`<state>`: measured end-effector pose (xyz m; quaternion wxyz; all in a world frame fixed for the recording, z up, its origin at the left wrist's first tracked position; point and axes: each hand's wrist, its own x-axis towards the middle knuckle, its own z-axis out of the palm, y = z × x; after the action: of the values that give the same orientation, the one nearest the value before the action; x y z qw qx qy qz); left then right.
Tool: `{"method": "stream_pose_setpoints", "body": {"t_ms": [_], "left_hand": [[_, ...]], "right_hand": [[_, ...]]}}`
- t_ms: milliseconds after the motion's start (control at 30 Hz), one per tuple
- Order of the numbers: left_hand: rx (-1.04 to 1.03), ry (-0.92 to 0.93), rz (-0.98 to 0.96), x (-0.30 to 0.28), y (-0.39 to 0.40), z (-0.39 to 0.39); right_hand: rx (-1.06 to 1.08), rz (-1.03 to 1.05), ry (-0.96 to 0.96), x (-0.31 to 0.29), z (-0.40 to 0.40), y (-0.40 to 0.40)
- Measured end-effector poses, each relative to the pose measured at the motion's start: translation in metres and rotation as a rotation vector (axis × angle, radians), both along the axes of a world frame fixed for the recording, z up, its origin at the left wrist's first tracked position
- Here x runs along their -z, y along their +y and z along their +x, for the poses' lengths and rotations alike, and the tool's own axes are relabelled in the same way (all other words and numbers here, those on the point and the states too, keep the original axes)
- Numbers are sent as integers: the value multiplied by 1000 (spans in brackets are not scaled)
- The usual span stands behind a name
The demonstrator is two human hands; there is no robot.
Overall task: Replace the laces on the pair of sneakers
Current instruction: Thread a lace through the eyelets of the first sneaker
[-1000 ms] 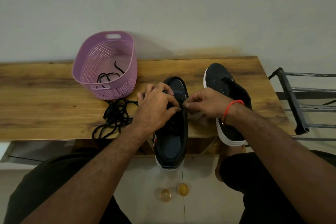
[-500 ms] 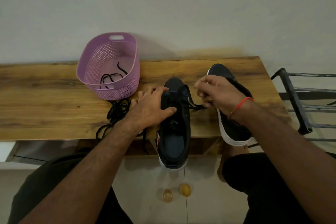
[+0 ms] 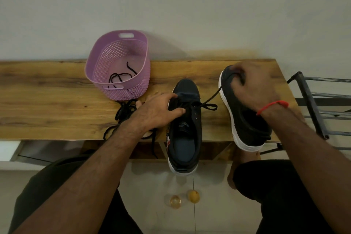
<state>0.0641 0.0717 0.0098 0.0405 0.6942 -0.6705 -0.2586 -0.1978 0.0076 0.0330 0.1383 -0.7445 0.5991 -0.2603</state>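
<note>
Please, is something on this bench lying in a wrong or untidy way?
Yes. The left sneaker sticks out heel-first past the bench edge, and a tangled pile of black laces beside the purple basket dangles over the same edge.

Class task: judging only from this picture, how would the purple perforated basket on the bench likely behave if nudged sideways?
The purple basket looks like thin perforated plastic holding only a black lace, so probably light. It sits tilted, so it may rock or slide across the smooth wooden bench.

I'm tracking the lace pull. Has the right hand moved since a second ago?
Yes. The right hand has drawn the lace away from the left sneaker, rightward toward the wall, now over the right sneaker.
</note>
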Motion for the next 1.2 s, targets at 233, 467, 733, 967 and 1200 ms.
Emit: {"method": "stream_pose_setpoints", "body": {"t_ms": [233,467,733,967,1200], "left_hand": [[-15,13,17,-1,0,-1],[-11,7,30,-7,3,-1],[-22,105,65,-14,6,5],[-73,-46,-4,-6,5,9],[-99,48,-31,-6,3,12]], "right_hand": [[-522,198,406,23,36,27],[-53,21,526,6,9,7],[-449,146,399,12,30,27],[-382,98,566,11,25,19],[-343,175,523,8,7,16]]}}
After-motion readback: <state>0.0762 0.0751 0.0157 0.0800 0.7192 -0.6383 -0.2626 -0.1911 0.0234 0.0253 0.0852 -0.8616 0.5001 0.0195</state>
